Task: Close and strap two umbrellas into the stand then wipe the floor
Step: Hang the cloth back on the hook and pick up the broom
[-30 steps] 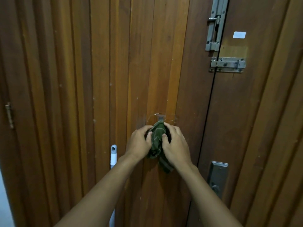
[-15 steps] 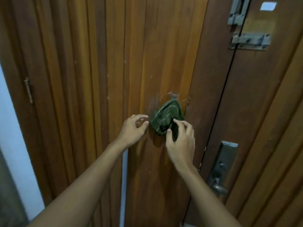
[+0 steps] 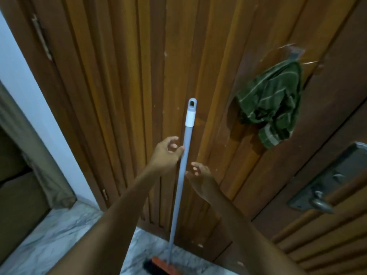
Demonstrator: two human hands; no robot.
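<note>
Grey-blue pole with an orange brush head leans near-upright on the brown slatted wooden door. Head is down on the pale marble floor.

Left hand: higher, half-curled, fingertips touching the pole's left side, not wrapped.

Right hand: lower, fingers slack, holding nothing, just right of the pole.

Left looks nearer to gripping.

Green striped cloth hangs well to the right.

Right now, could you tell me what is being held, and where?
Nothing is gripped: the left hand touches the upper broom handle; the right hand is open beside it.
</note>
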